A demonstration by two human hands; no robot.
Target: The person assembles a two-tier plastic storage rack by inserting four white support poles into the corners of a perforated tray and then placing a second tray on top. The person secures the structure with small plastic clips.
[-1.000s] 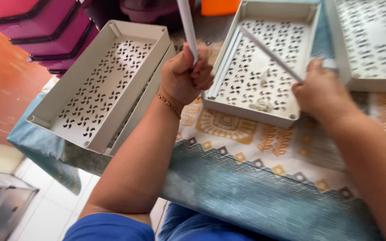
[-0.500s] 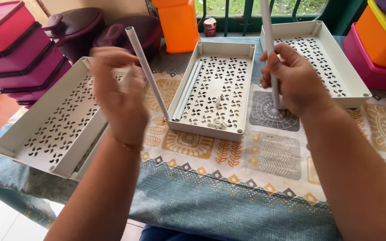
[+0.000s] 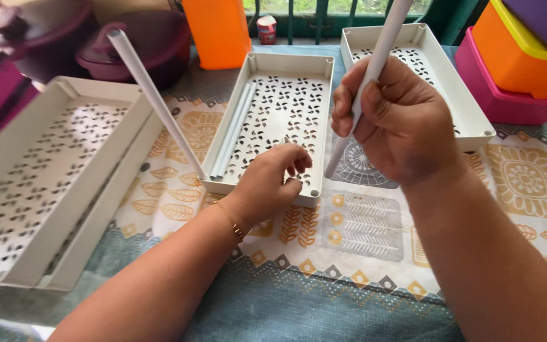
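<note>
My right hand [image 3: 400, 120] is closed around a long white rod [image 3: 382, 47], held nearly upright. The rod's lower tip hangs over the patterned tablecloth [image 3: 362, 228] between two white perforated trays. My left hand [image 3: 273, 180] reaches into the middle tray [image 3: 289, 63], fingertips pinched on a small white piece [image 3: 285, 140] near the front wall. A second white rod [image 3: 153, 101] stands tilted, its lower end at the middle tray's left front corner, apart from my left hand. Two more rods [image 3: 232, 130] lie along that tray's left wall.
Another perforated tray [image 3: 473, 117] sits at the right, and a larger tilted one [image 3: 45, 190] at the left. An orange container [image 3: 220, 31], dark maroon lidded pots [image 3: 137, 54] and a small can [image 3: 266, 28] stand behind. Pink, orange and purple boxes [image 3: 520, 73] are stacked at the far right.
My left hand has let go of its rod and dropped into the middle tray. That rod now slants by the tray's left corner. My right hand still holds its rod upright.
</note>
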